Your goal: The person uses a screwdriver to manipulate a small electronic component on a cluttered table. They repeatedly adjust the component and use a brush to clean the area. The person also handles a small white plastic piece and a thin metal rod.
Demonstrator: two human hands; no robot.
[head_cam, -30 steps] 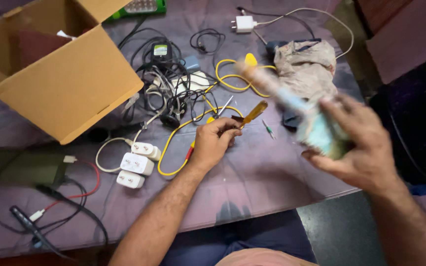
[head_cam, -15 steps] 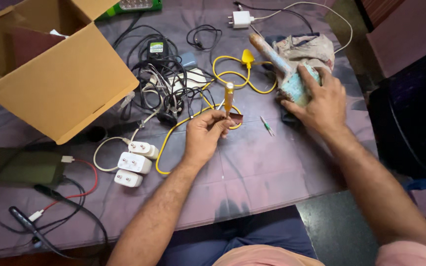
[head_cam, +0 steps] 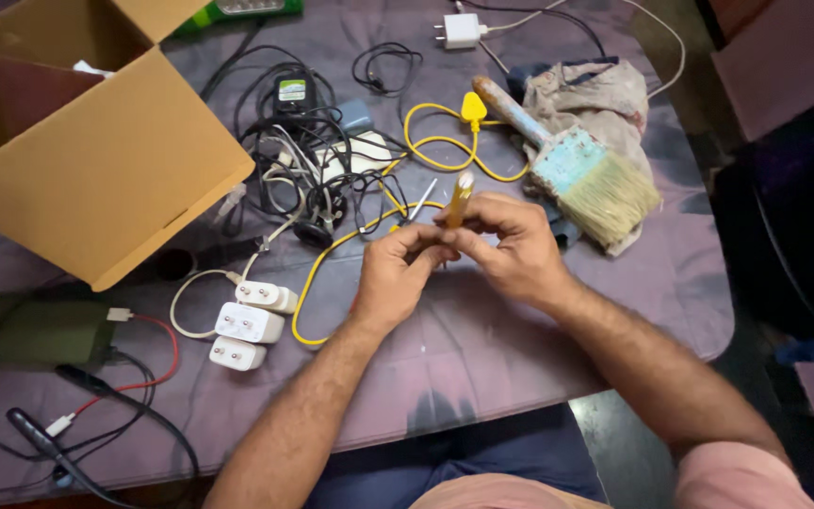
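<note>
My left hand [head_cam: 398,269] and my right hand [head_cam: 511,247] meet above the middle of the table, both gripping a small screwdriver with an amber handle [head_cam: 458,200] that points up and away from me. Its tip is hidden inside my fingers. A yellow cable [head_cam: 332,254] loops on the purple cloth under and left of my hands. A wide paintbrush [head_cam: 577,170] with a pale blue ferrule lies on a grey rag [head_cam: 586,90] just right of my right hand, untouched.
An open cardboard box [head_cam: 96,179] stands at the left. A tangle of black cables and adapters [head_cam: 313,160] lies behind my hands. Three white chargers [head_cam: 247,325] sit at the front left, a dark green pad [head_cam: 30,330] further left, a white plug [head_cam: 459,30] at the back.
My right hand laid the paintbrush down on the rag and came over to join the left hand on the screwdriver. The screwdriver has tipped upright.
</note>
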